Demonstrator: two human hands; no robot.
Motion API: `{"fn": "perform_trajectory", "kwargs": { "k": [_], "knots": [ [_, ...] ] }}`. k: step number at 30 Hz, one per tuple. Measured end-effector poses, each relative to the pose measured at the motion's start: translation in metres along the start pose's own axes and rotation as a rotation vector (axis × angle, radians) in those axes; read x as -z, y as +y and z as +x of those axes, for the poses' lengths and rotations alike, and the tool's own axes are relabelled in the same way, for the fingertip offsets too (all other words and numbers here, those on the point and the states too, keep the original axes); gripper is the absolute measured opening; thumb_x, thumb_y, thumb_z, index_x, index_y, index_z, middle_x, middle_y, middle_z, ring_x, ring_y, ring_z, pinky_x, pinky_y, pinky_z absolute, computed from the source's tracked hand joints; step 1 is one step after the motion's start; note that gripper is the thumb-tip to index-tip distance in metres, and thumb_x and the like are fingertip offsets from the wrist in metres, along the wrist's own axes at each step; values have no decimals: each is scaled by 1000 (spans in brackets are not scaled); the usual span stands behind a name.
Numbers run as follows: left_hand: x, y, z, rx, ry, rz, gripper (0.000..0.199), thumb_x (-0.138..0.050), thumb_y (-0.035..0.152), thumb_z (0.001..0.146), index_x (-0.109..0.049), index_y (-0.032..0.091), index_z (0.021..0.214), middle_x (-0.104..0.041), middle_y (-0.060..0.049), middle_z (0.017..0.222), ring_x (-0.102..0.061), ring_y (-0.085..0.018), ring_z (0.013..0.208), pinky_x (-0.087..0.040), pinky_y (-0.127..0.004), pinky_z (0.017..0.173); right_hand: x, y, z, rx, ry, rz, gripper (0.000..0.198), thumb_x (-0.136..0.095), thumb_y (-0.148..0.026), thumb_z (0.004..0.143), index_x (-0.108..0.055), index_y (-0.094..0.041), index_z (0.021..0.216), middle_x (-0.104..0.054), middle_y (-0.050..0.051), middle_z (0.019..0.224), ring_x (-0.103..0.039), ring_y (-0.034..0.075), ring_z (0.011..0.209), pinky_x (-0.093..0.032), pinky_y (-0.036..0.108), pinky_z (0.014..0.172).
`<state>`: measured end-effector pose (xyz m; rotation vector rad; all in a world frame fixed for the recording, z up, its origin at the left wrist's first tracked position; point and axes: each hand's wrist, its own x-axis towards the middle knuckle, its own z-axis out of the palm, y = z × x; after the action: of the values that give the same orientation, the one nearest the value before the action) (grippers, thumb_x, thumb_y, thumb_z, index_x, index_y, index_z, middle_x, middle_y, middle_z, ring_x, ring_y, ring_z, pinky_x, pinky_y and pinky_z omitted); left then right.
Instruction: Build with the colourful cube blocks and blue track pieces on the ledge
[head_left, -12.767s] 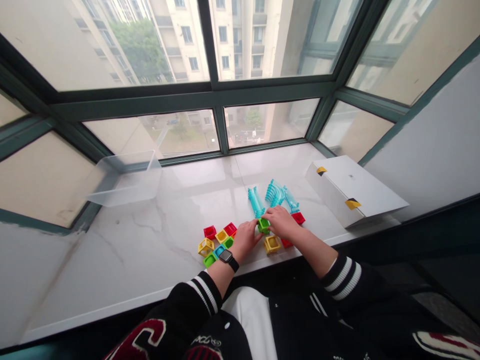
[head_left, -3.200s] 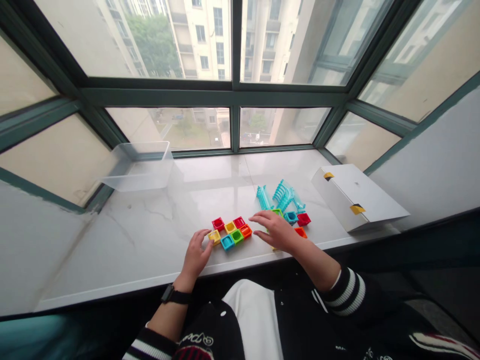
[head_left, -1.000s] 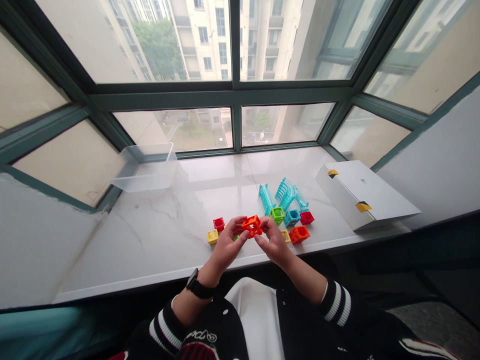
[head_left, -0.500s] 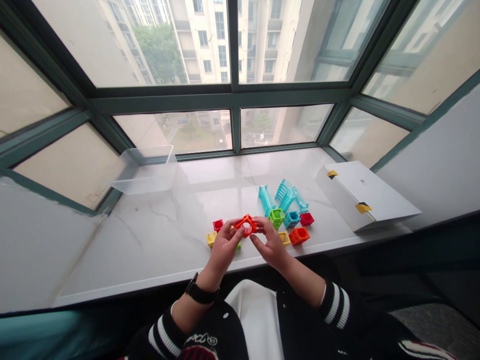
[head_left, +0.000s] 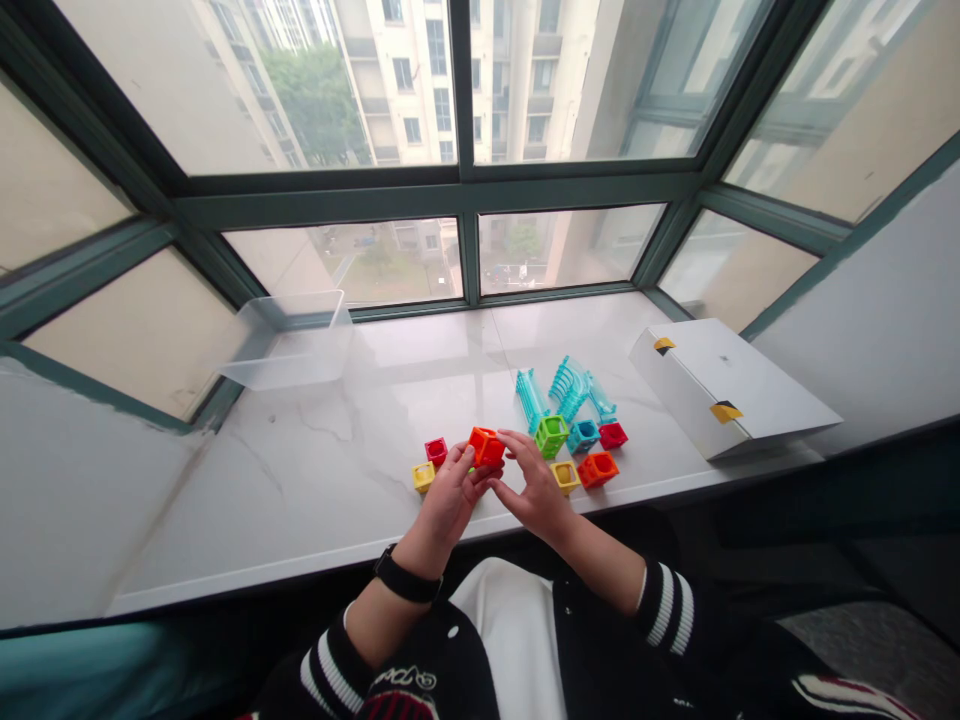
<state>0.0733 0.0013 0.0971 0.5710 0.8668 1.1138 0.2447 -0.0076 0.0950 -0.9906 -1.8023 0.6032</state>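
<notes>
An orange cube block (head_left: pixel 486 445) is gripped between the thumb and fingers of my left hand (head_left: pixel 448 500), a little above the white ledge. My right hand (head_left: pixel 543 492) is just right of it, thumb and index finger spread; whether the index fingertip touches the block I cannot tell. Left of my left hand sit a red block (head_left: pixel 436 451) and a yellow block (head_left: pixel 423 477). Beyond my right hand stand a green block (head_left: pixel 551 436), a blue block (head_left: pixel 582 437), a second red block (head_left: pixel 613 436), another orange block (head_left: pixel 598 470) and another yellow block (head_left: pixel 565 477).
Translucent blue track pieces (head_left: pixel 571 388) lie behind the blocks. A clear plastic bin (head_left: pixel 289 372) stands at the back left. To the right, a white box (head_left: pixel 739 390) with yellow-black tabs rests on the ledge (head_left: pixel 337 480). Windows close off the back.
The orange block has been turned, so its open hole no longer faces me. My right fingers have loosened from around it, while my left hand keeps hold.
</notes>
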Motion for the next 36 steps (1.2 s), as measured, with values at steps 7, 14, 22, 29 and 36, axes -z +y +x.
{"fn": "perform_trajectory", "kwargs": {
  "k": [7,14,22,29,36],
  "knots": [
    [-2,-1,-1,-31,-13,122,38,-67,54,97,-55,27,121,-72,-9,116,-75,-24,98,-61,-44,91,0,1,0,3,9,-49,69,-70,-22,95,-43,-32,158,-56,13,153,-53,32,145,-49,57,120],
    [-2,-1,1,-91,28,133,42,-71,53,94,-56,25,122,-72,-11,121,-74,-25,102,-61,-42,88,11,4,4,28,23,-51,55,-68,-27,98,-52,-31,150,-66,11,141,-62,31,133,-53,54,114],
    [-8,-3,-2,-170,48,296,43,-75,57,90,-66,25,119,-71,-8,118,-69,-18,90,-56,-30,75,27,4,8,46,-52,-114,66,-74,-31,95,-48,-31,156,-61,13,144,-60,32,133,-56,52,112],
    [-19,-4,-10,-250,-76,514,38,-78,52,91,-69,24,116,-72,-3,95,-68,-17,86,-54,-28,78,59,8,9,102,-168,-108,50,-71,-29,98,-56,-32,146,-64,10,132,-66,27,123,-58,46,106],
    [-39,-17,-5,-235,-252,627,42,-79,46,91,-67,23,124,-73,-10,117,-73,-22,95,-59,-35,84,106,12,-4,-13,-247,-160,39,-74,-28,93,-66,-30,130,-64,9,123,-67,28,116,-60,46,101]
  ]
}}
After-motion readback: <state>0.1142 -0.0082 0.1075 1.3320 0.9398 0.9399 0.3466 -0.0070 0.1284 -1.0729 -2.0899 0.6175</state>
